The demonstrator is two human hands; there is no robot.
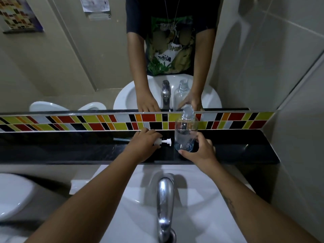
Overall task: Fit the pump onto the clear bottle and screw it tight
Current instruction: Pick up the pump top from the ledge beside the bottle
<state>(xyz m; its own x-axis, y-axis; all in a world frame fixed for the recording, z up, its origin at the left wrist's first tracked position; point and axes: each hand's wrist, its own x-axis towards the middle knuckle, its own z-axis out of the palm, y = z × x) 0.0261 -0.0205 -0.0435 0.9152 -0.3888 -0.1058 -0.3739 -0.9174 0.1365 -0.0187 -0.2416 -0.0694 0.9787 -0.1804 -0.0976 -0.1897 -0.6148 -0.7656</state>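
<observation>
The clear bottle point(185, 130) stands upright on the black shelf point(70, 151), its threaded neck bare. My right hand point(199, 151) wraps around its base from the right and front. The white pump point(164, 141) lies on its side on the shelf just left of the bottle, its thin dip tube point(121, 139) pointing left. My left hand point(143, 142) rests over the pump's collar with fingers curled on it, hiding part of the pump.
A white sink point(192, 199) with a chrome tap point(164, 204) lies below the shelf. Behind the shelf run a coloured tile strip point(87, 121) and a mirror point(87, 58). A toilet point(12, 195) sits at the left, a tiled wall point(298, 137) at the right.
</observation>
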